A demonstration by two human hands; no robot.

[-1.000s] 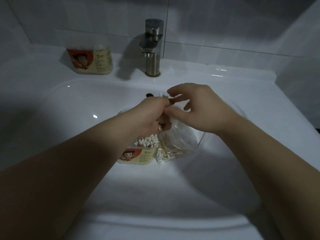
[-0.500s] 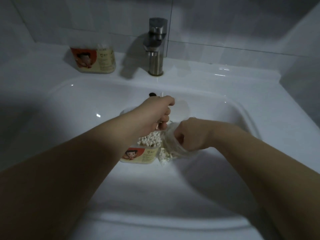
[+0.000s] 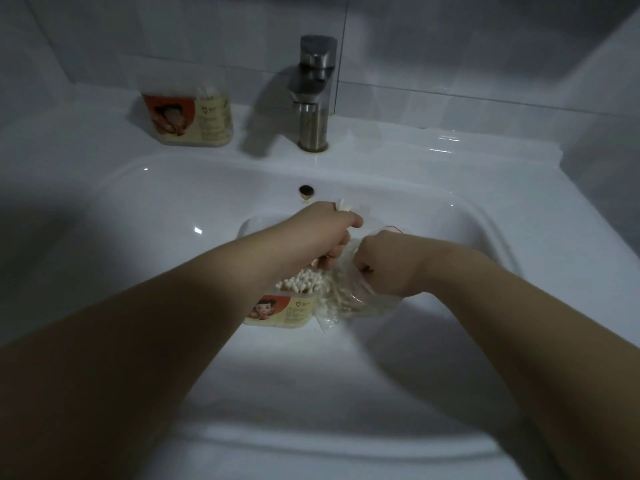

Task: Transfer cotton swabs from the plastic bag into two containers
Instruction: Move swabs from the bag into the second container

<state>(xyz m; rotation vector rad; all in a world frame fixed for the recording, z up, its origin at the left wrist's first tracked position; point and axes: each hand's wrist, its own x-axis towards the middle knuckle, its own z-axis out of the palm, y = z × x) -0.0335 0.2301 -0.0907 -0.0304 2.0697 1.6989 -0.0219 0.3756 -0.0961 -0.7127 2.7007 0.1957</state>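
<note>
Cotton swabs fill the container in the sink; left hand grips a bunch, right hand clutches the plastic bag.

legible text: none | near container label blurred | far container label blurred

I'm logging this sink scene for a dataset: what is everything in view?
sink: one, white
faucet: one, steel, on back ledge
overflow hole: one, dark, sink's back wall
ledge container: one, beige and red, left of faucet
basin container: one, beige and red, in sink
bag: one, clear, in sink right of basin container
swabs: many, white-tipped, in basin container and bag, a few held
left hand: one, holds swabs above basin container
right hand: one, grips bag
</note>
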